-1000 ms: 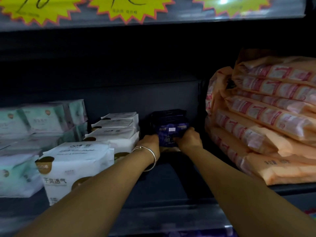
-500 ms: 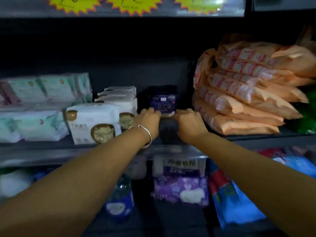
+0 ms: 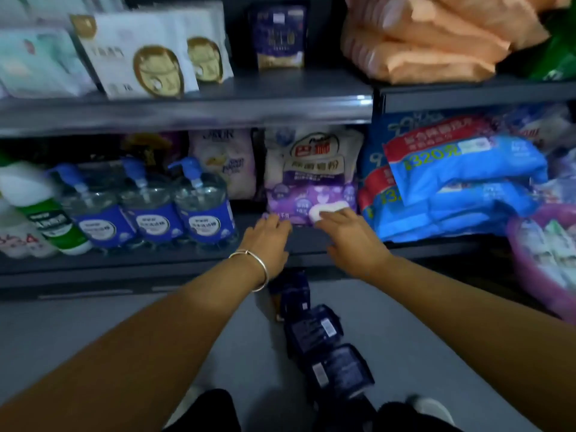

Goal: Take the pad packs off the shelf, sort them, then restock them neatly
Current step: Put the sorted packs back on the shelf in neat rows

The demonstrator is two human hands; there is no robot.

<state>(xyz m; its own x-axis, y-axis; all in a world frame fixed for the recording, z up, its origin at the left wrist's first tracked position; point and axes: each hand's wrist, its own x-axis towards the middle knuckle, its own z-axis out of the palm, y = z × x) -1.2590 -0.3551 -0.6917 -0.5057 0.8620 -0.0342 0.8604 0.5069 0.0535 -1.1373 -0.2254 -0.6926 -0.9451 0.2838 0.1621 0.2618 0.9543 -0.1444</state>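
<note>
Upper shelf [image 3: 218,101], left to right: pale green packs [image 3: 37,60], then white packs with a gold oval [image 3: 140,54], then 1 dark blue pad pack [image 3: 278,35] standing upright toward the back, then a stack of orange packs [image 3: 430,42].

Change: a second ago both my hands were on that blue pack; now they are down at the lower shelf and it stands alone, placed. I judge 1 pack restocked.

Lower shelf: a green-and-white bottle [image 3: 40,213], 3 clear pump bottles [image 3: 149,207] with blue labels, a purple-and-white bag [image 3: 311,176], blue bags [image 3: 461,182] printed "320".

Left hand [image 3: 268,235]: fingers extended, holding nothing, at the lower shelf edge. Right hand [image 3: 352,235]: likewise spread and empty, fingertips just at the purple bag.

Floor [image 3: 93,332]: 3 more dark blue packs [image 3: 314,335] in a loose row below my hands, awaiting pickup, by my reckoning.

Other writing is blurred, unreadable.
</note>
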